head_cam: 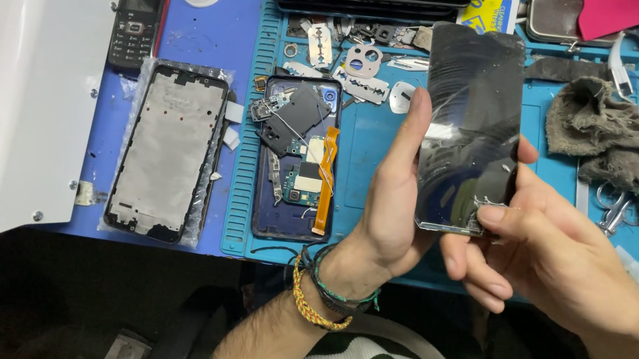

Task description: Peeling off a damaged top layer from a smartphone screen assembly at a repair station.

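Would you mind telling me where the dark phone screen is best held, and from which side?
Hold the phone screen by its long edges, coming in from both sides, as the left hand and right hand do now. It is thin, flat and glossy, and looks damaged near the bottom corner, so an edge grip probably avoids pressing the face.

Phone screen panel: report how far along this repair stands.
Done: the blue phone body lies opened on the mat, parts loose inside; a bare frame lies to its left. In hand: the left hand and right hand hold the dark screen panel upright above the mat. Left: panel, frame and body are still apart.
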